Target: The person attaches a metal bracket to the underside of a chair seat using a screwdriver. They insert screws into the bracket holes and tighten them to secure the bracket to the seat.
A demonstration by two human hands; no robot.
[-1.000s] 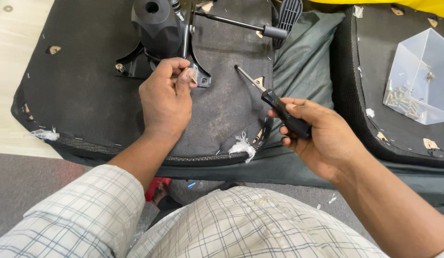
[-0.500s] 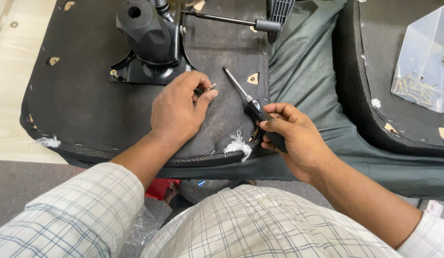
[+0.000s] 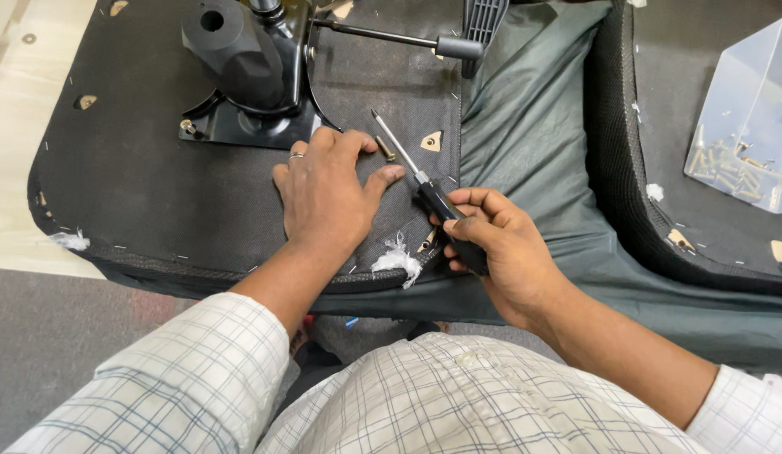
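Observation:
My left hand lies flat on the black fabric underside of a chair seat, fingers spread. A small brass-coloured screw rests on the fabric just off its fingertips, between forefinger and thumb. My right hand grips the black handle of a screwdriver. The metal shaft points up and left, and its tip ends right of the screw. A black metal chair mechanism is fixed on the seat beyond my left hand.
A lever with a black grip sticks out right of the mechanism. Grey-green cloth lies between the seat and another dark panel. A clear plastic box holding several screws sits at right. White stuffing shows at the seat edge.
My left hand has come down from the mechanism and flattened on the seat, with the screw now lying on the fabric. My right hand has kept hold of the screwdriver.

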